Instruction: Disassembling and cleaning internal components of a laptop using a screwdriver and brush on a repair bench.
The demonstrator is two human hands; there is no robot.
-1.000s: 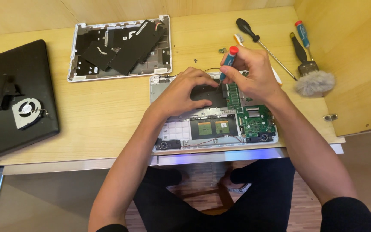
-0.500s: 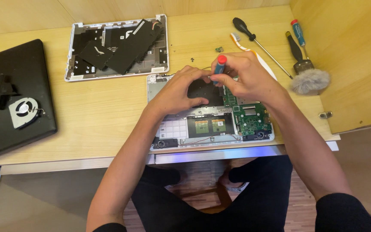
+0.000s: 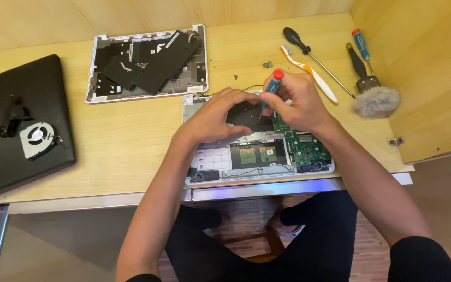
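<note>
Two hands – left, right – over one open laptop on one counter. Screwdrivers: three – a blue one in the right hand, a black one and a second blue one lying loose. One toothbrush, one brush, one back cover, one black laptop, one fan, one green board.

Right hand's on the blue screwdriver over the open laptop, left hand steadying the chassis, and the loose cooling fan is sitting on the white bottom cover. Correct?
Not quite. The head view shows the cooling fan lying on the closed black laptop at the left, not on the white bottom cover. The rest holds: right hand on the blue screwdriver, left hand on the open laptop.
</note>
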